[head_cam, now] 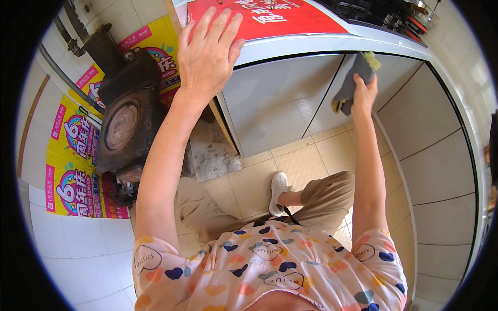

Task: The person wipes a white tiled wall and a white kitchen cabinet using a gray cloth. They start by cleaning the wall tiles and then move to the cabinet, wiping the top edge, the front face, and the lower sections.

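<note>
My right hand [365, 91] grips a folded grey cloth [352, 87] with ragged yellowish ends. It is in front of the light grey cabinet doors [280, 101], below the countertop's front edge; whether the cloth touches a door cannot be told. My left hand [208, 52] is spread with its back up and holds nothing. Its fingers overlap the red printed sheet [295, 21] on the white countertop [268, 50]. From this angle I cannot tell whether the palm rests there.
A black iron stove [128, 120] with a flue pipe stands on the left, before yellow printed posters [76, 155]. A sooty metal plate [216, 155] lies beside it. More cabinets [439, 155] line the right side. A gas hob [369, 17] sits at the upper right.
</note>
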Demonstrator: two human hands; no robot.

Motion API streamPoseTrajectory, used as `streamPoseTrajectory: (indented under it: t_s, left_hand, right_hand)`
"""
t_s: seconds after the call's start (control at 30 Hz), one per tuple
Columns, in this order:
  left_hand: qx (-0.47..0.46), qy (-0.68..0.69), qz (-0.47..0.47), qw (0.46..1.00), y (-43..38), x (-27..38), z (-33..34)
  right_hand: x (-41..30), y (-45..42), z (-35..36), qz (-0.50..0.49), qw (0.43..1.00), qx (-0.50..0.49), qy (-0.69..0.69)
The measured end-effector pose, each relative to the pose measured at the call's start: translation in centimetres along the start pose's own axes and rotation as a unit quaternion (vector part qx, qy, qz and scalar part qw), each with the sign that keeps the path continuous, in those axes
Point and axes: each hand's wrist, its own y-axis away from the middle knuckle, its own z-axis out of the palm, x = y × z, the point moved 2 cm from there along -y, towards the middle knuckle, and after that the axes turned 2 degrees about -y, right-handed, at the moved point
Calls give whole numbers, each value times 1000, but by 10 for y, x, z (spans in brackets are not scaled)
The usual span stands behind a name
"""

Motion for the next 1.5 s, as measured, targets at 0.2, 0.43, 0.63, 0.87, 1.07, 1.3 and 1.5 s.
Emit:
streamPoseTrajectory:
  t_s: [0.2,0.43,0.63,0.87,1.07,1.3,1.5]
  left_hand:
    - [-21,-19,-6,1000,8,0,8]
    - [-13,-18,-10,1000,6,4,14]
    - [-18,-1,-12,1000,7,2,9]
    - [4,10,-8,1000,9,4,18]
    - [-5,3,-1,1000,8,1,14]
    - [-11,-3,-7,1000,11,1,12]
    - [-27,1,-12,1000,4,5,12]
  right_hand:
    - [21,62,107,-162,978,-10,132]
    - [-12,158,165,-321,887,-211,256]
    - [-8,78,102,-438,777,-100,440]
    - [-5,134,148,-413,840,-127,329]
    - [-26,166,186,-509,783,-214,286]
    - [3,51,78,-300,864,-92,394]
    - [9,60,89,-245,914,-31,323]
